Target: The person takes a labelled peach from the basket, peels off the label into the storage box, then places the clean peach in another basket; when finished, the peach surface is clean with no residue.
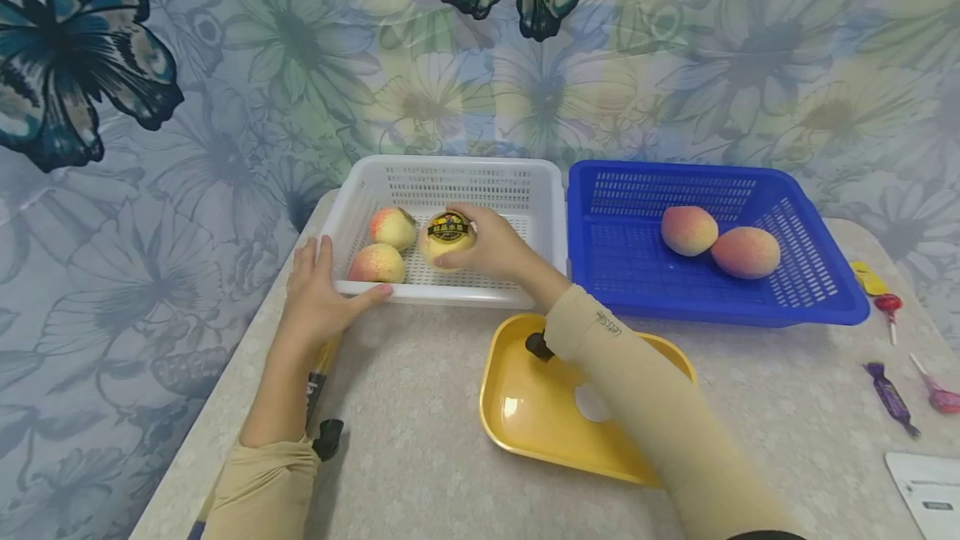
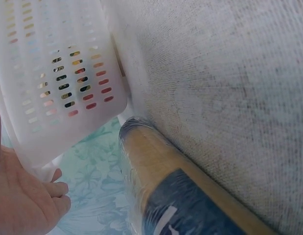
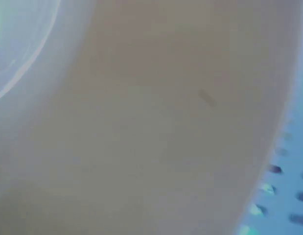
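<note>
In the head view, my right hand [image 1: 495, 244] holds a peach [image 1: 442, 252] with a black and gold label, over the inside of the white basket [image 1: 450, 296]. Two other peaches lie to its left: an upper one [image 1: 392, 227] and a lower one [image 1: 377, 263]. My left hand [image 1: 318, 302] grips the basket's front left corner, thumb along the front rim. The left wrist view has that hand's fingertips [image 2: 60, 190] curled at the rim, beside the slotted wall. Blurred pale surfaces fill most of the right wrist view.
A blue basket [image 1: 622, 290] with two peaches adjoins the white one. The yellow tray [image 1: 540, 432] lies in front, under my right forearm. A plastic-wrapped roll [image 2: 156, 171] lies below my left wrist. Lollipops and a purple-wrapped candy [image 1: 891, 398] are at the right.
</note>
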The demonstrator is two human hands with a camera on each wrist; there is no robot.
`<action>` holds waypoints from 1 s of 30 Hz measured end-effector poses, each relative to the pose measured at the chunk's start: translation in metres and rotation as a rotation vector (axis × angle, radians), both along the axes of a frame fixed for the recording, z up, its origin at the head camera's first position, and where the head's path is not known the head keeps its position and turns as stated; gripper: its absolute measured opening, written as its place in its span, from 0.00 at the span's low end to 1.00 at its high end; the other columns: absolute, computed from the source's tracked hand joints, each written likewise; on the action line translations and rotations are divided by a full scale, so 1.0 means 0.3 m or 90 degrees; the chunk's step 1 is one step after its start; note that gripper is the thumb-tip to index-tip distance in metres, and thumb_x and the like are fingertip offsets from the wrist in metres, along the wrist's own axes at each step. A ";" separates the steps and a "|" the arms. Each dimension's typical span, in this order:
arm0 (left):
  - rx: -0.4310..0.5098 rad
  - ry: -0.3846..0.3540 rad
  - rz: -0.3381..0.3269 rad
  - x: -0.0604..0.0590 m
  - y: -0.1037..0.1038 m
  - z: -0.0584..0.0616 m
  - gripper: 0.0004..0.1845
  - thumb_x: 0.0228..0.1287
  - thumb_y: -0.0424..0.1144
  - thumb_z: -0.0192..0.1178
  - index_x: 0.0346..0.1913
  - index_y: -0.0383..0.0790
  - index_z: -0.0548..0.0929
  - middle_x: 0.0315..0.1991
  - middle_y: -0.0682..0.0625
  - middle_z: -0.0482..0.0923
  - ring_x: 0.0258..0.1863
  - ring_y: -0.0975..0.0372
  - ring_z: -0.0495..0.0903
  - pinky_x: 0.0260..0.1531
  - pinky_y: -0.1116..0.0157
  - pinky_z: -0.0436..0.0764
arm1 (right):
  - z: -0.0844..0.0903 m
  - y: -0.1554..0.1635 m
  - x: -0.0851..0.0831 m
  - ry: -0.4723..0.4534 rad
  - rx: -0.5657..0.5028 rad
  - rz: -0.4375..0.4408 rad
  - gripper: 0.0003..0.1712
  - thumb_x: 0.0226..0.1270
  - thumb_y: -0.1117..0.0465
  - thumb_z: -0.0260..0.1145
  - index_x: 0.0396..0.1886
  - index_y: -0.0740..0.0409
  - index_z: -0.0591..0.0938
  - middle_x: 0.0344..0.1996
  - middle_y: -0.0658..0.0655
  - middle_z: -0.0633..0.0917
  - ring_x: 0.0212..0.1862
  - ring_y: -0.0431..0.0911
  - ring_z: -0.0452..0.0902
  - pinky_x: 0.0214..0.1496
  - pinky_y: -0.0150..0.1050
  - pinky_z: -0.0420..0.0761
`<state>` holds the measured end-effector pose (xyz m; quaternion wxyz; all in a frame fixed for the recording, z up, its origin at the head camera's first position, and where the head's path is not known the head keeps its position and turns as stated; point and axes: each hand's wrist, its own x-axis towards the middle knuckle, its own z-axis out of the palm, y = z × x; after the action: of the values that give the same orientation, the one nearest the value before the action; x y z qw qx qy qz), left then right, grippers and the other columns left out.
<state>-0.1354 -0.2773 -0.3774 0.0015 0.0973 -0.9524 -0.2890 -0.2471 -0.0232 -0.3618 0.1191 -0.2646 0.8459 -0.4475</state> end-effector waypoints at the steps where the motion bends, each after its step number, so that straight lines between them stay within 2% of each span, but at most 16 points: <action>1: 0.001 -0.001 0.001 0.000 0.000 0.000 0.71 0.49 0.73 0.65 0.79 0.39 0.33 0.80 0.37 0.27 0.78 0.38 0.29 0.68 0.29 0.46 | 0.010 0.010 0.007 0.002 -0.007 -0.001 0.45 0.51 0.52 0.81 0.69 0.50 0.72 0.62 0.51 0.79 0.64 0.46 0.73 0.68 0.44 0.73; 5: 0.005 -0.008 0.003 -0.002 -0.001 -0.001 0.71 0.49 0.74 0.64 0.79 0.41 0.32 0.80 0.39 0.26 0.78 0.36 0.31 0.68 0.28 0.47 | 0.055 0.050 0.041 0.035 -0.012 0.000 0.47 0.51 0.50 0.80 0.71 0.50 0.71 0.65 0.53 0.76 0.65 0.47 0.71 0.66 0.45 0.75; 11: 0.017 -0.008 0.001 -0.005 -0.003 -0.003 0.71 0.49 0.74 0.65 0.79 0.41 0.31 0.80 0.39 0.25 0.78 0.37 0.30 0.68 0.28 0.48 | 0.108 0.121 0.095 0.063 -0.036 0.001 0.48 0.51 0.50 0.80 0.72 0.45 0.69 0.65 0.54 0.73 0.57 0.46 0.71 0.53 0.40 0.82; 14: 0.026 -0.008 0.000 -0.005 -0.002 -0.005 0.71 0.49 0.73 0.65 0.79 0.41 0.31 0.80 0.39 0.24 0.78 0.38 0.29 0.67 0.28 0.49 | 0.128 0.163 0.123 0.070 -0.050 0.004 0.48 0.51 0.51 0.81 0.72 0.44 0.69 0.65 0.52 0.72 0.55 0.44 0.72 0.49 0.38 0.84; 18: 0.034 -0.011 0.002 -0.004 0.001 -0.005 0.71 0.49 0.73 0.65 0.79 0.42 0.31 0.80 0.40 0.23 0.78 0.36 0.29 0.66 0.26 0.49 | 0.152 0.225 0.163 0.085 -0.077 0.005 0.48 0.50 0.53 0.81 0.72 0.45 0.70 0.65 0.50 0.72 0.56 0.42 0.73 0.52 0.40 0.82; 23: 0.021 -0.013 0.005 -0.002 0.007 0.003 0.71 0.49 0.73 0.65 0.80 0.42 0.32 0.80 0.39 0.24 0.77 0.33 0.27 0.65 0.25 0.45 | 0.173 0.298 0.202 0.108 -0.094 0.000 0.48 0.49 0.52 0.82 0.71 0.44 0.71 0.65 0.47 0.74 0.57 0.41 0.73 0.54 0.44 0.81; 26: 0.018 -0.012 0.009 0.002 0.012 0.011 0.71 0.48 0.74 0.65 0.79 0.40 0.32 0.80 0.39 0.22 0.77 0.35 0.25 0.65 0.25 0.44 | 0.179 0.335 0.218 0.117 -0.093 -0.007 0.47 0.48 0.52 0.82 0.70 0.43 0.72 0.63 0.46 0.75 0.56 0.41 0.73 0.53 0.45 0.80; 30: 0.011 0.022 0.008 0.010 0.029 0.020 0.71 0.48 0.72 0.67 0.80 0.40 0.35 0.80 0.40 0.21 0.78 0.39 0.23 0.66 0.26 0.44 | 0.182 0.374 0.234 0.123 -0.088 -0.019 0.47 0.48 0.52 0.82 0.70 0.41 0.72 0.60 0.46 0.76 0.54 0.40 0.73 0.53 0.44 0.79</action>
<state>-0.1323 -0.2688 -0.3716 0.0189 0.0982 -0.9491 -0.2986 -0.1768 0.0891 -0.3073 0.0120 -0.3018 0.8243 -0.4790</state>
